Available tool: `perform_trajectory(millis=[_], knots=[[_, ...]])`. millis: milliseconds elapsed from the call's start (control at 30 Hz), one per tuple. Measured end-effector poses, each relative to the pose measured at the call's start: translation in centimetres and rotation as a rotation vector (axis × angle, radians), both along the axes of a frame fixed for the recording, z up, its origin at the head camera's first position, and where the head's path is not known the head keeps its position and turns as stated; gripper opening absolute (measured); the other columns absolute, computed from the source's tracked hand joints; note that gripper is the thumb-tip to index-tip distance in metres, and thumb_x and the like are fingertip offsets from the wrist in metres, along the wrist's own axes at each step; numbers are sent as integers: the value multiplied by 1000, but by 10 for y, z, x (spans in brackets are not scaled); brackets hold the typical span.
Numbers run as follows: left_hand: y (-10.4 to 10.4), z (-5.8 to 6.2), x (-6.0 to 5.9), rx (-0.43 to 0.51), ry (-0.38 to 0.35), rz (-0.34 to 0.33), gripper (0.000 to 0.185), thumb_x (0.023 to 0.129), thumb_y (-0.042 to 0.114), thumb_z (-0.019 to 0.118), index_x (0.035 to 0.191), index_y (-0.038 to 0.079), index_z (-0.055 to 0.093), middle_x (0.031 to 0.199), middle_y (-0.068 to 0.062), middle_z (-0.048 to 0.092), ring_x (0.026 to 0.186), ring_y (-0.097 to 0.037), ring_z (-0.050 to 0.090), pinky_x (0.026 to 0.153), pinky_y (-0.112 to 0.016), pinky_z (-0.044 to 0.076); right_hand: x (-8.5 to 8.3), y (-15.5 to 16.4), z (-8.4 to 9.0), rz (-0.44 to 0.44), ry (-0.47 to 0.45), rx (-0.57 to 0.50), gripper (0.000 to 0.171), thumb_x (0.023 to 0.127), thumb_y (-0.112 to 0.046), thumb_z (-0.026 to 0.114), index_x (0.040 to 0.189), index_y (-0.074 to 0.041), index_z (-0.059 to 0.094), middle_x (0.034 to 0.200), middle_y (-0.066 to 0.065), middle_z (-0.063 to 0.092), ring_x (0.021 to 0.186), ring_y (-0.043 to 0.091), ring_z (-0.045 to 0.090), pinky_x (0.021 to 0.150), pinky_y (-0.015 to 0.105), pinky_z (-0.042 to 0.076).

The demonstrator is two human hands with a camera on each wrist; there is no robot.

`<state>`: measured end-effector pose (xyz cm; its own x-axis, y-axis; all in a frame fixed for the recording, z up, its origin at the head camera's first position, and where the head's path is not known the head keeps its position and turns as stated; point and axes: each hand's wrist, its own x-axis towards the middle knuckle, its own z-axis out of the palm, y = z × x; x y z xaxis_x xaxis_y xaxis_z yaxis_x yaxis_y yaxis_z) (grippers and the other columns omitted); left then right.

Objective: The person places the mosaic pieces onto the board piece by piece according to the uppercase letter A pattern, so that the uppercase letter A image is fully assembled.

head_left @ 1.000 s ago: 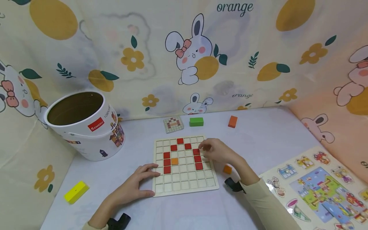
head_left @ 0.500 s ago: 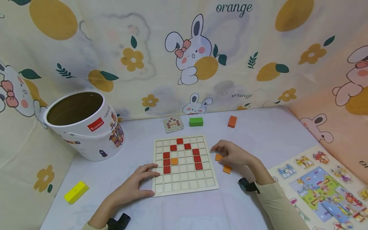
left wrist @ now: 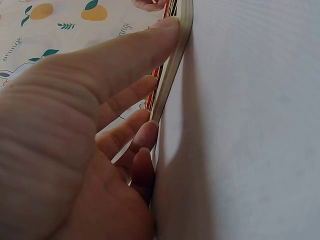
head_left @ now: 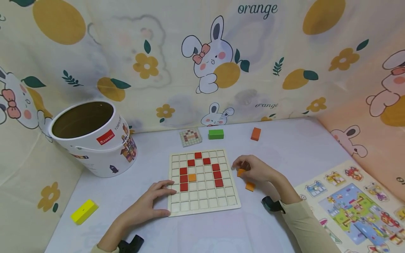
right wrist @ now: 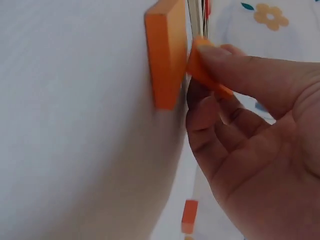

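Note:
A square grid board (head_left: 202, 203) lies on the white table, with red tiles (head_left: 219, 182) in an arch and one orange tile (head_left: 192, 177) inside it. My left hand (head_left: 142, 203) rests at the board's left edge, fingertips on the border and thumb at the near corner. In the left wrist view, the thumb (left wrist: 130, 50) touches the board's side (left wrist: 172, 65). Just right of the board, my right hand (head_left: 257, 168) pinches a small orange block (right wrist: 202, 62) between thumb and fingers. A second orange block (head_left: 250, 186) lies on the table close below that hand.
Behind the board are a small pattern card (head_left: 191, 137), a green block (head_left: 216, 134) and an orange-red block (head_left: 256, 134). A white bucket (head_left: 104, 158) stands at left, a yellow block (head_left: 84, 212) before it. A picture puzzle (head_left: 332, 182) lies at right.
My right hand has moved from the board's right side out to the orange blocks, and one is now between its thumb and fingers. The left hand has stayed at the board's edge.

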<state>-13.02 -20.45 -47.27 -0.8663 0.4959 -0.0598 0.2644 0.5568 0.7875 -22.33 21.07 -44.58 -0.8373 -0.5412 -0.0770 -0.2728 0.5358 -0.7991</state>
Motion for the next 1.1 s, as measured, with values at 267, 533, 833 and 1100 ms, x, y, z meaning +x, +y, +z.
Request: perform_trajectory(millis=[267, 533, 833, 1100], knots=[[-1, -1, 1, 4, -9, 4, 54, 81, 36, 83, 130, 22, 65, 154, -3, 38, 145, -37, 27, 111, -65, 28, -9, -44, 11, 46, 28, -18, 16, 87, -1, 71, 103, -4, 70, 90, 2, 63, 83, 21, 55, 74, 30, 49], [-1, -1, 1, 4, -2, 6, 53, 80, 36, 83, 129, 24, 65, 153, -4, 39, 144, -38, 28, 110, -66, 28, -13, -105, 9, 235, 18, -21, 15, 91, 4, 65, 102, -5, 71, 92, 0, 65, 82, 15, 54, 73, 26, 50], [0, -2, -1, -10, -11, 6, 53, 81, 37, 82, 129, 26, 65, 153, -2, 39, 144, -38, 29, 109, -67, 28, -10, -125, 10, 242, 31, 48, 16, 90, 6, 66, 103, -3, 70, 90, 5, 65, 79, 16, 54, 69, 25, 49], [-1, -2, -1, -12, -5, 6, 55, 80, 39, 83, 130, 26, 65, 153, -2, 39, 144, -36, 30, 110, -66, 28, -6, -126, 11, 196, 55, 65, 14, 88, 1, 72, 101, -4, 70, 85, 1, 64, 76, 15, 54, 68, 25, 48]])
